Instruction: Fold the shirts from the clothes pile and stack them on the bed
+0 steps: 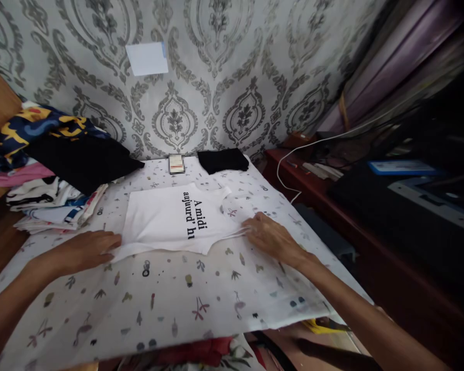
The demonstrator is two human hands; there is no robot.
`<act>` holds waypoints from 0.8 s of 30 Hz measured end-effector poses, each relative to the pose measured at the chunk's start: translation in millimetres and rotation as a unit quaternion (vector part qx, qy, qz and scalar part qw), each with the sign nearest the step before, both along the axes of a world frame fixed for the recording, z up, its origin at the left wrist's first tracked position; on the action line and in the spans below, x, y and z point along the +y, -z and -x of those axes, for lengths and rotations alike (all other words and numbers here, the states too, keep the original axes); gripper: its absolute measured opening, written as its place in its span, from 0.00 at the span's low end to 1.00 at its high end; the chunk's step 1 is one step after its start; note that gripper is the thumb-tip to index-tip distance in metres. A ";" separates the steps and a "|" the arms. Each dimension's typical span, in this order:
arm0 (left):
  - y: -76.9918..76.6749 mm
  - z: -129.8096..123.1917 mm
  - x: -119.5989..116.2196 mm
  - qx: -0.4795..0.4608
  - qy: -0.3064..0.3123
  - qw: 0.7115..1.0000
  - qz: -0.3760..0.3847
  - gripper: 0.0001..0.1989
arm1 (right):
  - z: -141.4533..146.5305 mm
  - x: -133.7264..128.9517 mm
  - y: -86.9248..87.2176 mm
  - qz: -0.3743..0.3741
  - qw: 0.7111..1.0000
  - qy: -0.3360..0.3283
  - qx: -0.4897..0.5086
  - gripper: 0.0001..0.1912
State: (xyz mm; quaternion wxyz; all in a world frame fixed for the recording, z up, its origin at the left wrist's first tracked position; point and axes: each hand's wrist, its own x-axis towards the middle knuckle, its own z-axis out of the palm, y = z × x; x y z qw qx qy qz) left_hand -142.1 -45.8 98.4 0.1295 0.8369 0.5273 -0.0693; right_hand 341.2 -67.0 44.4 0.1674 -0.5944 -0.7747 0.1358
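Note:
A white T-shirt (158, 219) with black printed lettering lies on its side on a patterned white cloth (158, 304), its neckline toward the right. At its lower left corner, my left hand (90, 250) pinches the hem. My right hand (268, 234) is closed on the shirt's near right part, around the shoulder or sleeve, where the fabric is drawn into narrow folds. The near edge of the shirt is slightly raised and creased between my hands. Part of the lettering on that side disappears into the fold.
Stacked clothes (58, 201) stand at the left, with a black garment (93, 157) draped over them. Along the wall lie a folded black cloth (223, 160) and a small box (177, 164). A white cable (290, 159) hangs by the dark red furniture (313, 190) on the right.

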 end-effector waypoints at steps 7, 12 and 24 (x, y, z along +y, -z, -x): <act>17.8 -58.7 -18.1 -0.039 0.097 0.994 0.035 0.25 | 79.2 -22.1 11.0 -0.099 0.961 -0.253 -0.048 0.17; 25.7 -74.1 -16.6 -0.019 0.059 0.998 0.006 0.23 | 101.0 -14.5 28.5 -0.130 0.960 -0.234 -0.080 0.12; 2.0 -69.9 12.8 -0.131 0.012 0.981 0.143 0.16 | 74.7 -4.9 -18.4 0.047 0.952 -0.296 0.068 0.08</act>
